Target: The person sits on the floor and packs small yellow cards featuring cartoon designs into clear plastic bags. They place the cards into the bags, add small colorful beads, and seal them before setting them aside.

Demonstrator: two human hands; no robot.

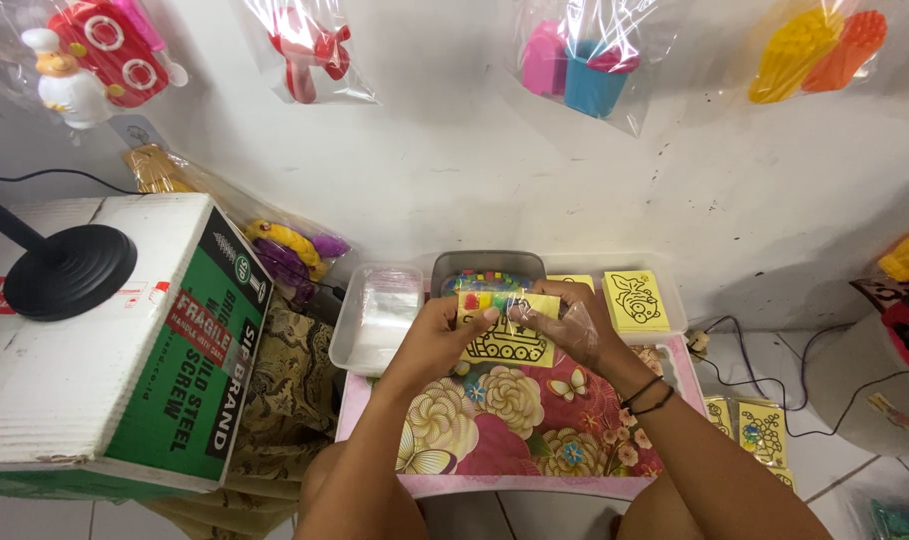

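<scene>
Against a white wall hung with bagged toys, over a floral tray table (515, 420), the left hand (437, 335) and right hand (573, 322) pinch a yellow tank card (505, 335) — mid-sleeving, it seems — the clear bag (550, 318) needing drawing fully over.

We see a small pink-edged table (535, 420) with a floral top. Past its far edge sit three containers: a clear tray (360, 345) of plastic bags left, a grey tub (485, 262) of coloured bits centre, a tray (672, 310) holding yellow line-drawing cards (635, 300) right. More yellow cards (760, 430) lie on the tiled floor (825, 450) right of the table.
</scene>
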